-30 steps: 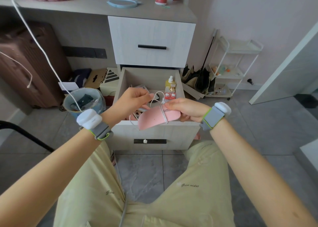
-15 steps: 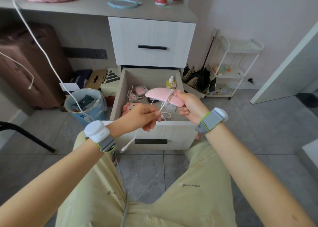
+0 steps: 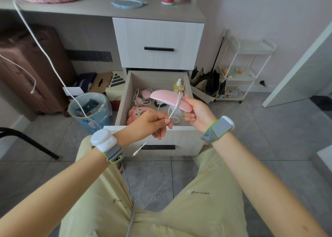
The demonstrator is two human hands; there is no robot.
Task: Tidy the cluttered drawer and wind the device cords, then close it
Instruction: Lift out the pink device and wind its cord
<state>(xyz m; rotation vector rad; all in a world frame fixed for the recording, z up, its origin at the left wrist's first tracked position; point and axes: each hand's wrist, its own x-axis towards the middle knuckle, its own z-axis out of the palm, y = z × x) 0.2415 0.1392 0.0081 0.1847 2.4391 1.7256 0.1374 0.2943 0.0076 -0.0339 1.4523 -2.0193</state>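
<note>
Holding the pink device (image 3: 170, 100) over the open drawer (image 3: 124, 100), my right hand (image 3: 196, 113) is curled round its right end. The body sticks out to the left of that hand, clear of the clutter below it. Its long axis runs across my view, the free end up and to the left, the held end lower and nearer me.

The white cord (image 3: 173, 111) crosses the body close to the held end, then runs straight down and to the left into my left hand (image 3: 152, 123), which pinches it. That hand sits below and left of the device, nearer me, just above the drawer's front edge and apart from the device itself. The spare tail drops from it, and the plug (image 3: 135, 153) dangles in front of the drawer face.

As I judge it, the winding turns on this: the cord has to go round the short way, crosswise to that long axis. The left hand is the one on the free cord, so it should circle while the right only steadies.
</note>
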